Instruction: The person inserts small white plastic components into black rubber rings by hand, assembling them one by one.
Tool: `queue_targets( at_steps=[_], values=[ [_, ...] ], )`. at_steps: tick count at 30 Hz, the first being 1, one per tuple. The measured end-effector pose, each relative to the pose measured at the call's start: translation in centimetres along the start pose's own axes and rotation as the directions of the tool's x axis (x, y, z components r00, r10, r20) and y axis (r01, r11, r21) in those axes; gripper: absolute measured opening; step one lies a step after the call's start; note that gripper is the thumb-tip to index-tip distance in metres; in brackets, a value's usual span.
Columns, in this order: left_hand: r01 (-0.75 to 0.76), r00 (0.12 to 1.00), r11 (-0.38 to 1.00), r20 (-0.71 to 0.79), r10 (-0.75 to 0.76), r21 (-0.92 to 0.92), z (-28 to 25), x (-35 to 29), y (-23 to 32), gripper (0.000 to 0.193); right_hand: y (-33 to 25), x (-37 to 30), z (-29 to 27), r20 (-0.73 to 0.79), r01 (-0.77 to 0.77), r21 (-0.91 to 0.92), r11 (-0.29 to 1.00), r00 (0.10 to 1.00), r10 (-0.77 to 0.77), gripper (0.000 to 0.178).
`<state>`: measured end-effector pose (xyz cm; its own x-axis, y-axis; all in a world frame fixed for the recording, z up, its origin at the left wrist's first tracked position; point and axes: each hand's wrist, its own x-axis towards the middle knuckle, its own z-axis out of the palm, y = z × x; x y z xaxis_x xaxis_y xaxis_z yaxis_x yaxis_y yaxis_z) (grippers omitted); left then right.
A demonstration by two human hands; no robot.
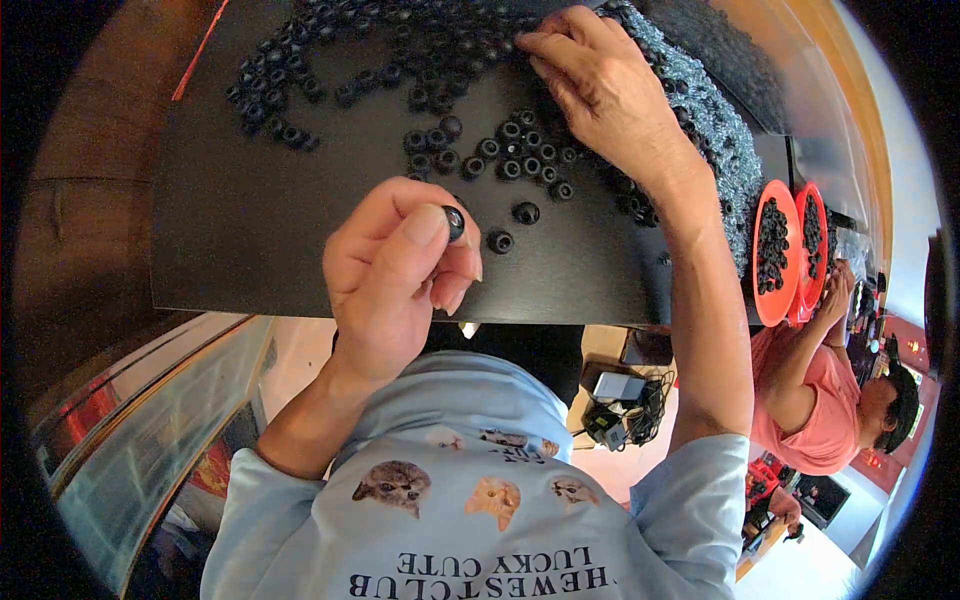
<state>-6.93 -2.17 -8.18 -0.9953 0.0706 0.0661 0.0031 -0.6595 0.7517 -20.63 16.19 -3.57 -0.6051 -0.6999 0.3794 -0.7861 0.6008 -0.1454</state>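
Observation:
My left hand (385, 275) is closed near the table's front edge, pinching one small, round, shiny black bead-like piece (455, 222) between thumb and fingers. Farther off to the right, my right hand (612, 95) reaches over the dark table (250, 230). Its thumb and fingertips come together beside a spread of black ring-shaped pieces (400, 35), each with a hole in it. Whatever lies between those fingertips is too small to make out. Several loose black pieces (520, 150) lie between the two hands, and a single one (501, 241) sits nearest the front edge.
A heap of small clear glittering pieces (725, 150) runs along the right side, past my right forearm. Two red bowls (770, 308) of black pieces stand beyond it. A person in a pink shirt (825, 400) works at the far right. Boxes and coiled cables (645, 405) lie below the table.

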Motion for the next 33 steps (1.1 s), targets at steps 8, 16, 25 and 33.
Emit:
queue_targets(
  at_steps=[8, 16, 25, 33],
  values=[
    [0.030, 1.000, 0.999, 0.003, -0.030, 0.028, 0.4, -0.1, 0.3, 0.018, 0.9, -0.2, 1.0, 0.015, 0.009, -0.029, 1.000, 1.000, -0.009, 0.026],
    [0.040, 0.999, 0.999, 0.012, -0.040, 0.035, 0.3, -0.1, 0.3, 0.019, -1.1, 1.0, 0.5, 0.141, 0.013, 0.022, 1.000, 0.990, -0.016, 0.036],
    [0.047, 0.999, 0.998, 0.022, -0.048, 0.040, 0.3, -0.1, 0.2, 0.020, 1.3, -2.4, -0.7, 0.047, 0.000, 0.046, 0.999, 0.999, -0.002, 0.027],
    [0.029, 0.999, 0.998, 0.019, -0.030, 0.064, 0.3, -0.1, 0.2, 0.021, 0.3, 0.4, -1.5, 0.042, -0.003, 0.035, 0.999, 0.999, 0.002, 0.018]
  ],
)
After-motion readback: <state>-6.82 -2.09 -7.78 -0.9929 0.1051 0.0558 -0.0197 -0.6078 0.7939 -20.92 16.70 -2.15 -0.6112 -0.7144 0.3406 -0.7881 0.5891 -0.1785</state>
